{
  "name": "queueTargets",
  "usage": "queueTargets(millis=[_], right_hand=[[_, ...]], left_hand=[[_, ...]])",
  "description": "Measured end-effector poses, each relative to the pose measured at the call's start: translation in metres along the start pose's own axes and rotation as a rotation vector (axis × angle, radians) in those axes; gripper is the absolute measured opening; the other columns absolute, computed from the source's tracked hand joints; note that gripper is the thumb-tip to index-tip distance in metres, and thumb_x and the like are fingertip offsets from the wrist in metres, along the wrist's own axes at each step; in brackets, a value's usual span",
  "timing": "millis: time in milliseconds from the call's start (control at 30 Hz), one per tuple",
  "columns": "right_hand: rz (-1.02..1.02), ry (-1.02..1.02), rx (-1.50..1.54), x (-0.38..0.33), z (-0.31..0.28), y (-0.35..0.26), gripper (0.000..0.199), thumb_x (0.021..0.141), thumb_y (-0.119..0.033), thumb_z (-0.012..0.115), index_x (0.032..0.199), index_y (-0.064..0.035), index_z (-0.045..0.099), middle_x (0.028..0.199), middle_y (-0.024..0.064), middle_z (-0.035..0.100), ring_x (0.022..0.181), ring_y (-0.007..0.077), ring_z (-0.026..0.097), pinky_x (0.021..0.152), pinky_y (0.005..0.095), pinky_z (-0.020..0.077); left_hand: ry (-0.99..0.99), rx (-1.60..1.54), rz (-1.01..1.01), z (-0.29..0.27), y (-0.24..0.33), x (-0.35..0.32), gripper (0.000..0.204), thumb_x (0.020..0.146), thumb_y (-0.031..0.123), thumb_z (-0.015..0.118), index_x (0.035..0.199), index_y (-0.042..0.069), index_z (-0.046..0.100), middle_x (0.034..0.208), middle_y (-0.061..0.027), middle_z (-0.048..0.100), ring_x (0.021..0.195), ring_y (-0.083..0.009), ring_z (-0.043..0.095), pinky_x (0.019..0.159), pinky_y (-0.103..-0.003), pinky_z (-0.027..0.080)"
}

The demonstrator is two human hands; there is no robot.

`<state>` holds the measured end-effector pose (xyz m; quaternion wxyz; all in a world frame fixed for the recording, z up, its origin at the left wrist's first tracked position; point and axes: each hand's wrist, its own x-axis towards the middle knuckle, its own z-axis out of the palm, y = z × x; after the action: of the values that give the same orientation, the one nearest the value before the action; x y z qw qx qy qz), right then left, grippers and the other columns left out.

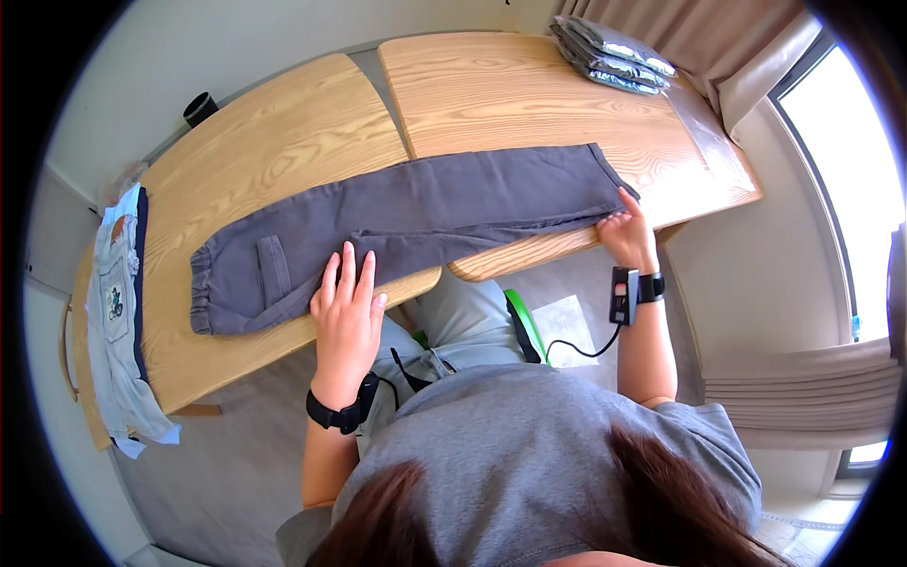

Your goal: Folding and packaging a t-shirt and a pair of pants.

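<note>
A pair of dark grey trousers (pixel 453 194) lies folded lengthwise across two wooden tables, its elastic waistband at the left and its leg hems at the right. My left hand (pixel 348 298) rests flat on the near edge of the trousers, close to the crotch, with fingers stretched out. At the right end, my right hand (pixel 627 230) is closed on the hem corner by the table's front edge; its fingertips are partly hidden. A pocket flap (pixel 273 267) shows near the waistband.
Light blue garments (pixel 115 317) hang over the left table's (pixel 274 132) far left end. A stack of clear-bagged clothes (pixel 614 57) sits at the back of the right table (pixel 472 85), beside a clear plastic sheet (pixel 707 132). A black cylinder (pixel 200 110) stands behind the left table. A gap separates the tables.
</note>
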<state>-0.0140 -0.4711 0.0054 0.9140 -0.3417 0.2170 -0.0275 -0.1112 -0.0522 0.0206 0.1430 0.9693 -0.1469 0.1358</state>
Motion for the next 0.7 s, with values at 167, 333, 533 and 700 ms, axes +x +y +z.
queueTargets(millis=[167,333,533,700], right_hand=[[-0.070,0.021,-0.019,-0.024,0.061,0.034,0.025,0.091,-0.020,0.055,0.110,-0.0041,0.056,0.101,0.0058,0.062,0.089,0.0152,0.055,0.074,0.0250,0.0405],[-0.827,0.024,-1.114,-0.045,0.120,0.052,0.030,0.091,-0.021,0.052,0.108,0.0045,0.054,0.100,0.0192,0.059,0.090,0.0312,0.054,0.078,0.0378,0.0427],[-1.236,-0.641,-1.845,-0.086,0.168,0.149,0.045,0.080,-0.015,0.059,0.124,-0.0104,0.049,0.122,0.0149,0.052,0.116,0.0331,0.047,0.094,0.0497,0.0386],[-1.237,-0.691,-2.096,-0.087,0.149,0.171,0.053,0.080,-0.019,0.060,0.130,-0.0204,0.046,0.130,0.0107,0.049,0.122,0.0293,0.044,0.096,0.0518,0.0352]], left_hand=[[0.022,-0.014,0.004,0.003,-0.002,-0.001,0.047,0.090,0.019,0.049,0.135,0.009,0.040,0.144,-0.0150,0.031,0.130,-0.0335,0.032,0.100,-0.046,0.029],[0.048,-0.002,0.009,0.005,0.000,0.000,0.048,0.087,0.017,0.053,0.133,0.009,0.042,0.144,-0.0144,0.032,0.129,-0.0327,0.033,0.098,-0.046,0.031],[0.046,-0.037,-0.009,-0.003,0.000,-0.001,0.045,0.086,0.017,0.054,0.129,0.005,0.046,0.142,-0.0161,0.035,0.128,-0.0328,0.034,0.096,-0.043,0.032],[0.104,-0.069,0.027,0.003,-0.003,-0.001,0.038,0.085,0.018,0.055,0.120,0.002,0.052,0.139,-0.0171,0.038,0.127,-0.0327,0.035,0.096,-0.042,0.032]])
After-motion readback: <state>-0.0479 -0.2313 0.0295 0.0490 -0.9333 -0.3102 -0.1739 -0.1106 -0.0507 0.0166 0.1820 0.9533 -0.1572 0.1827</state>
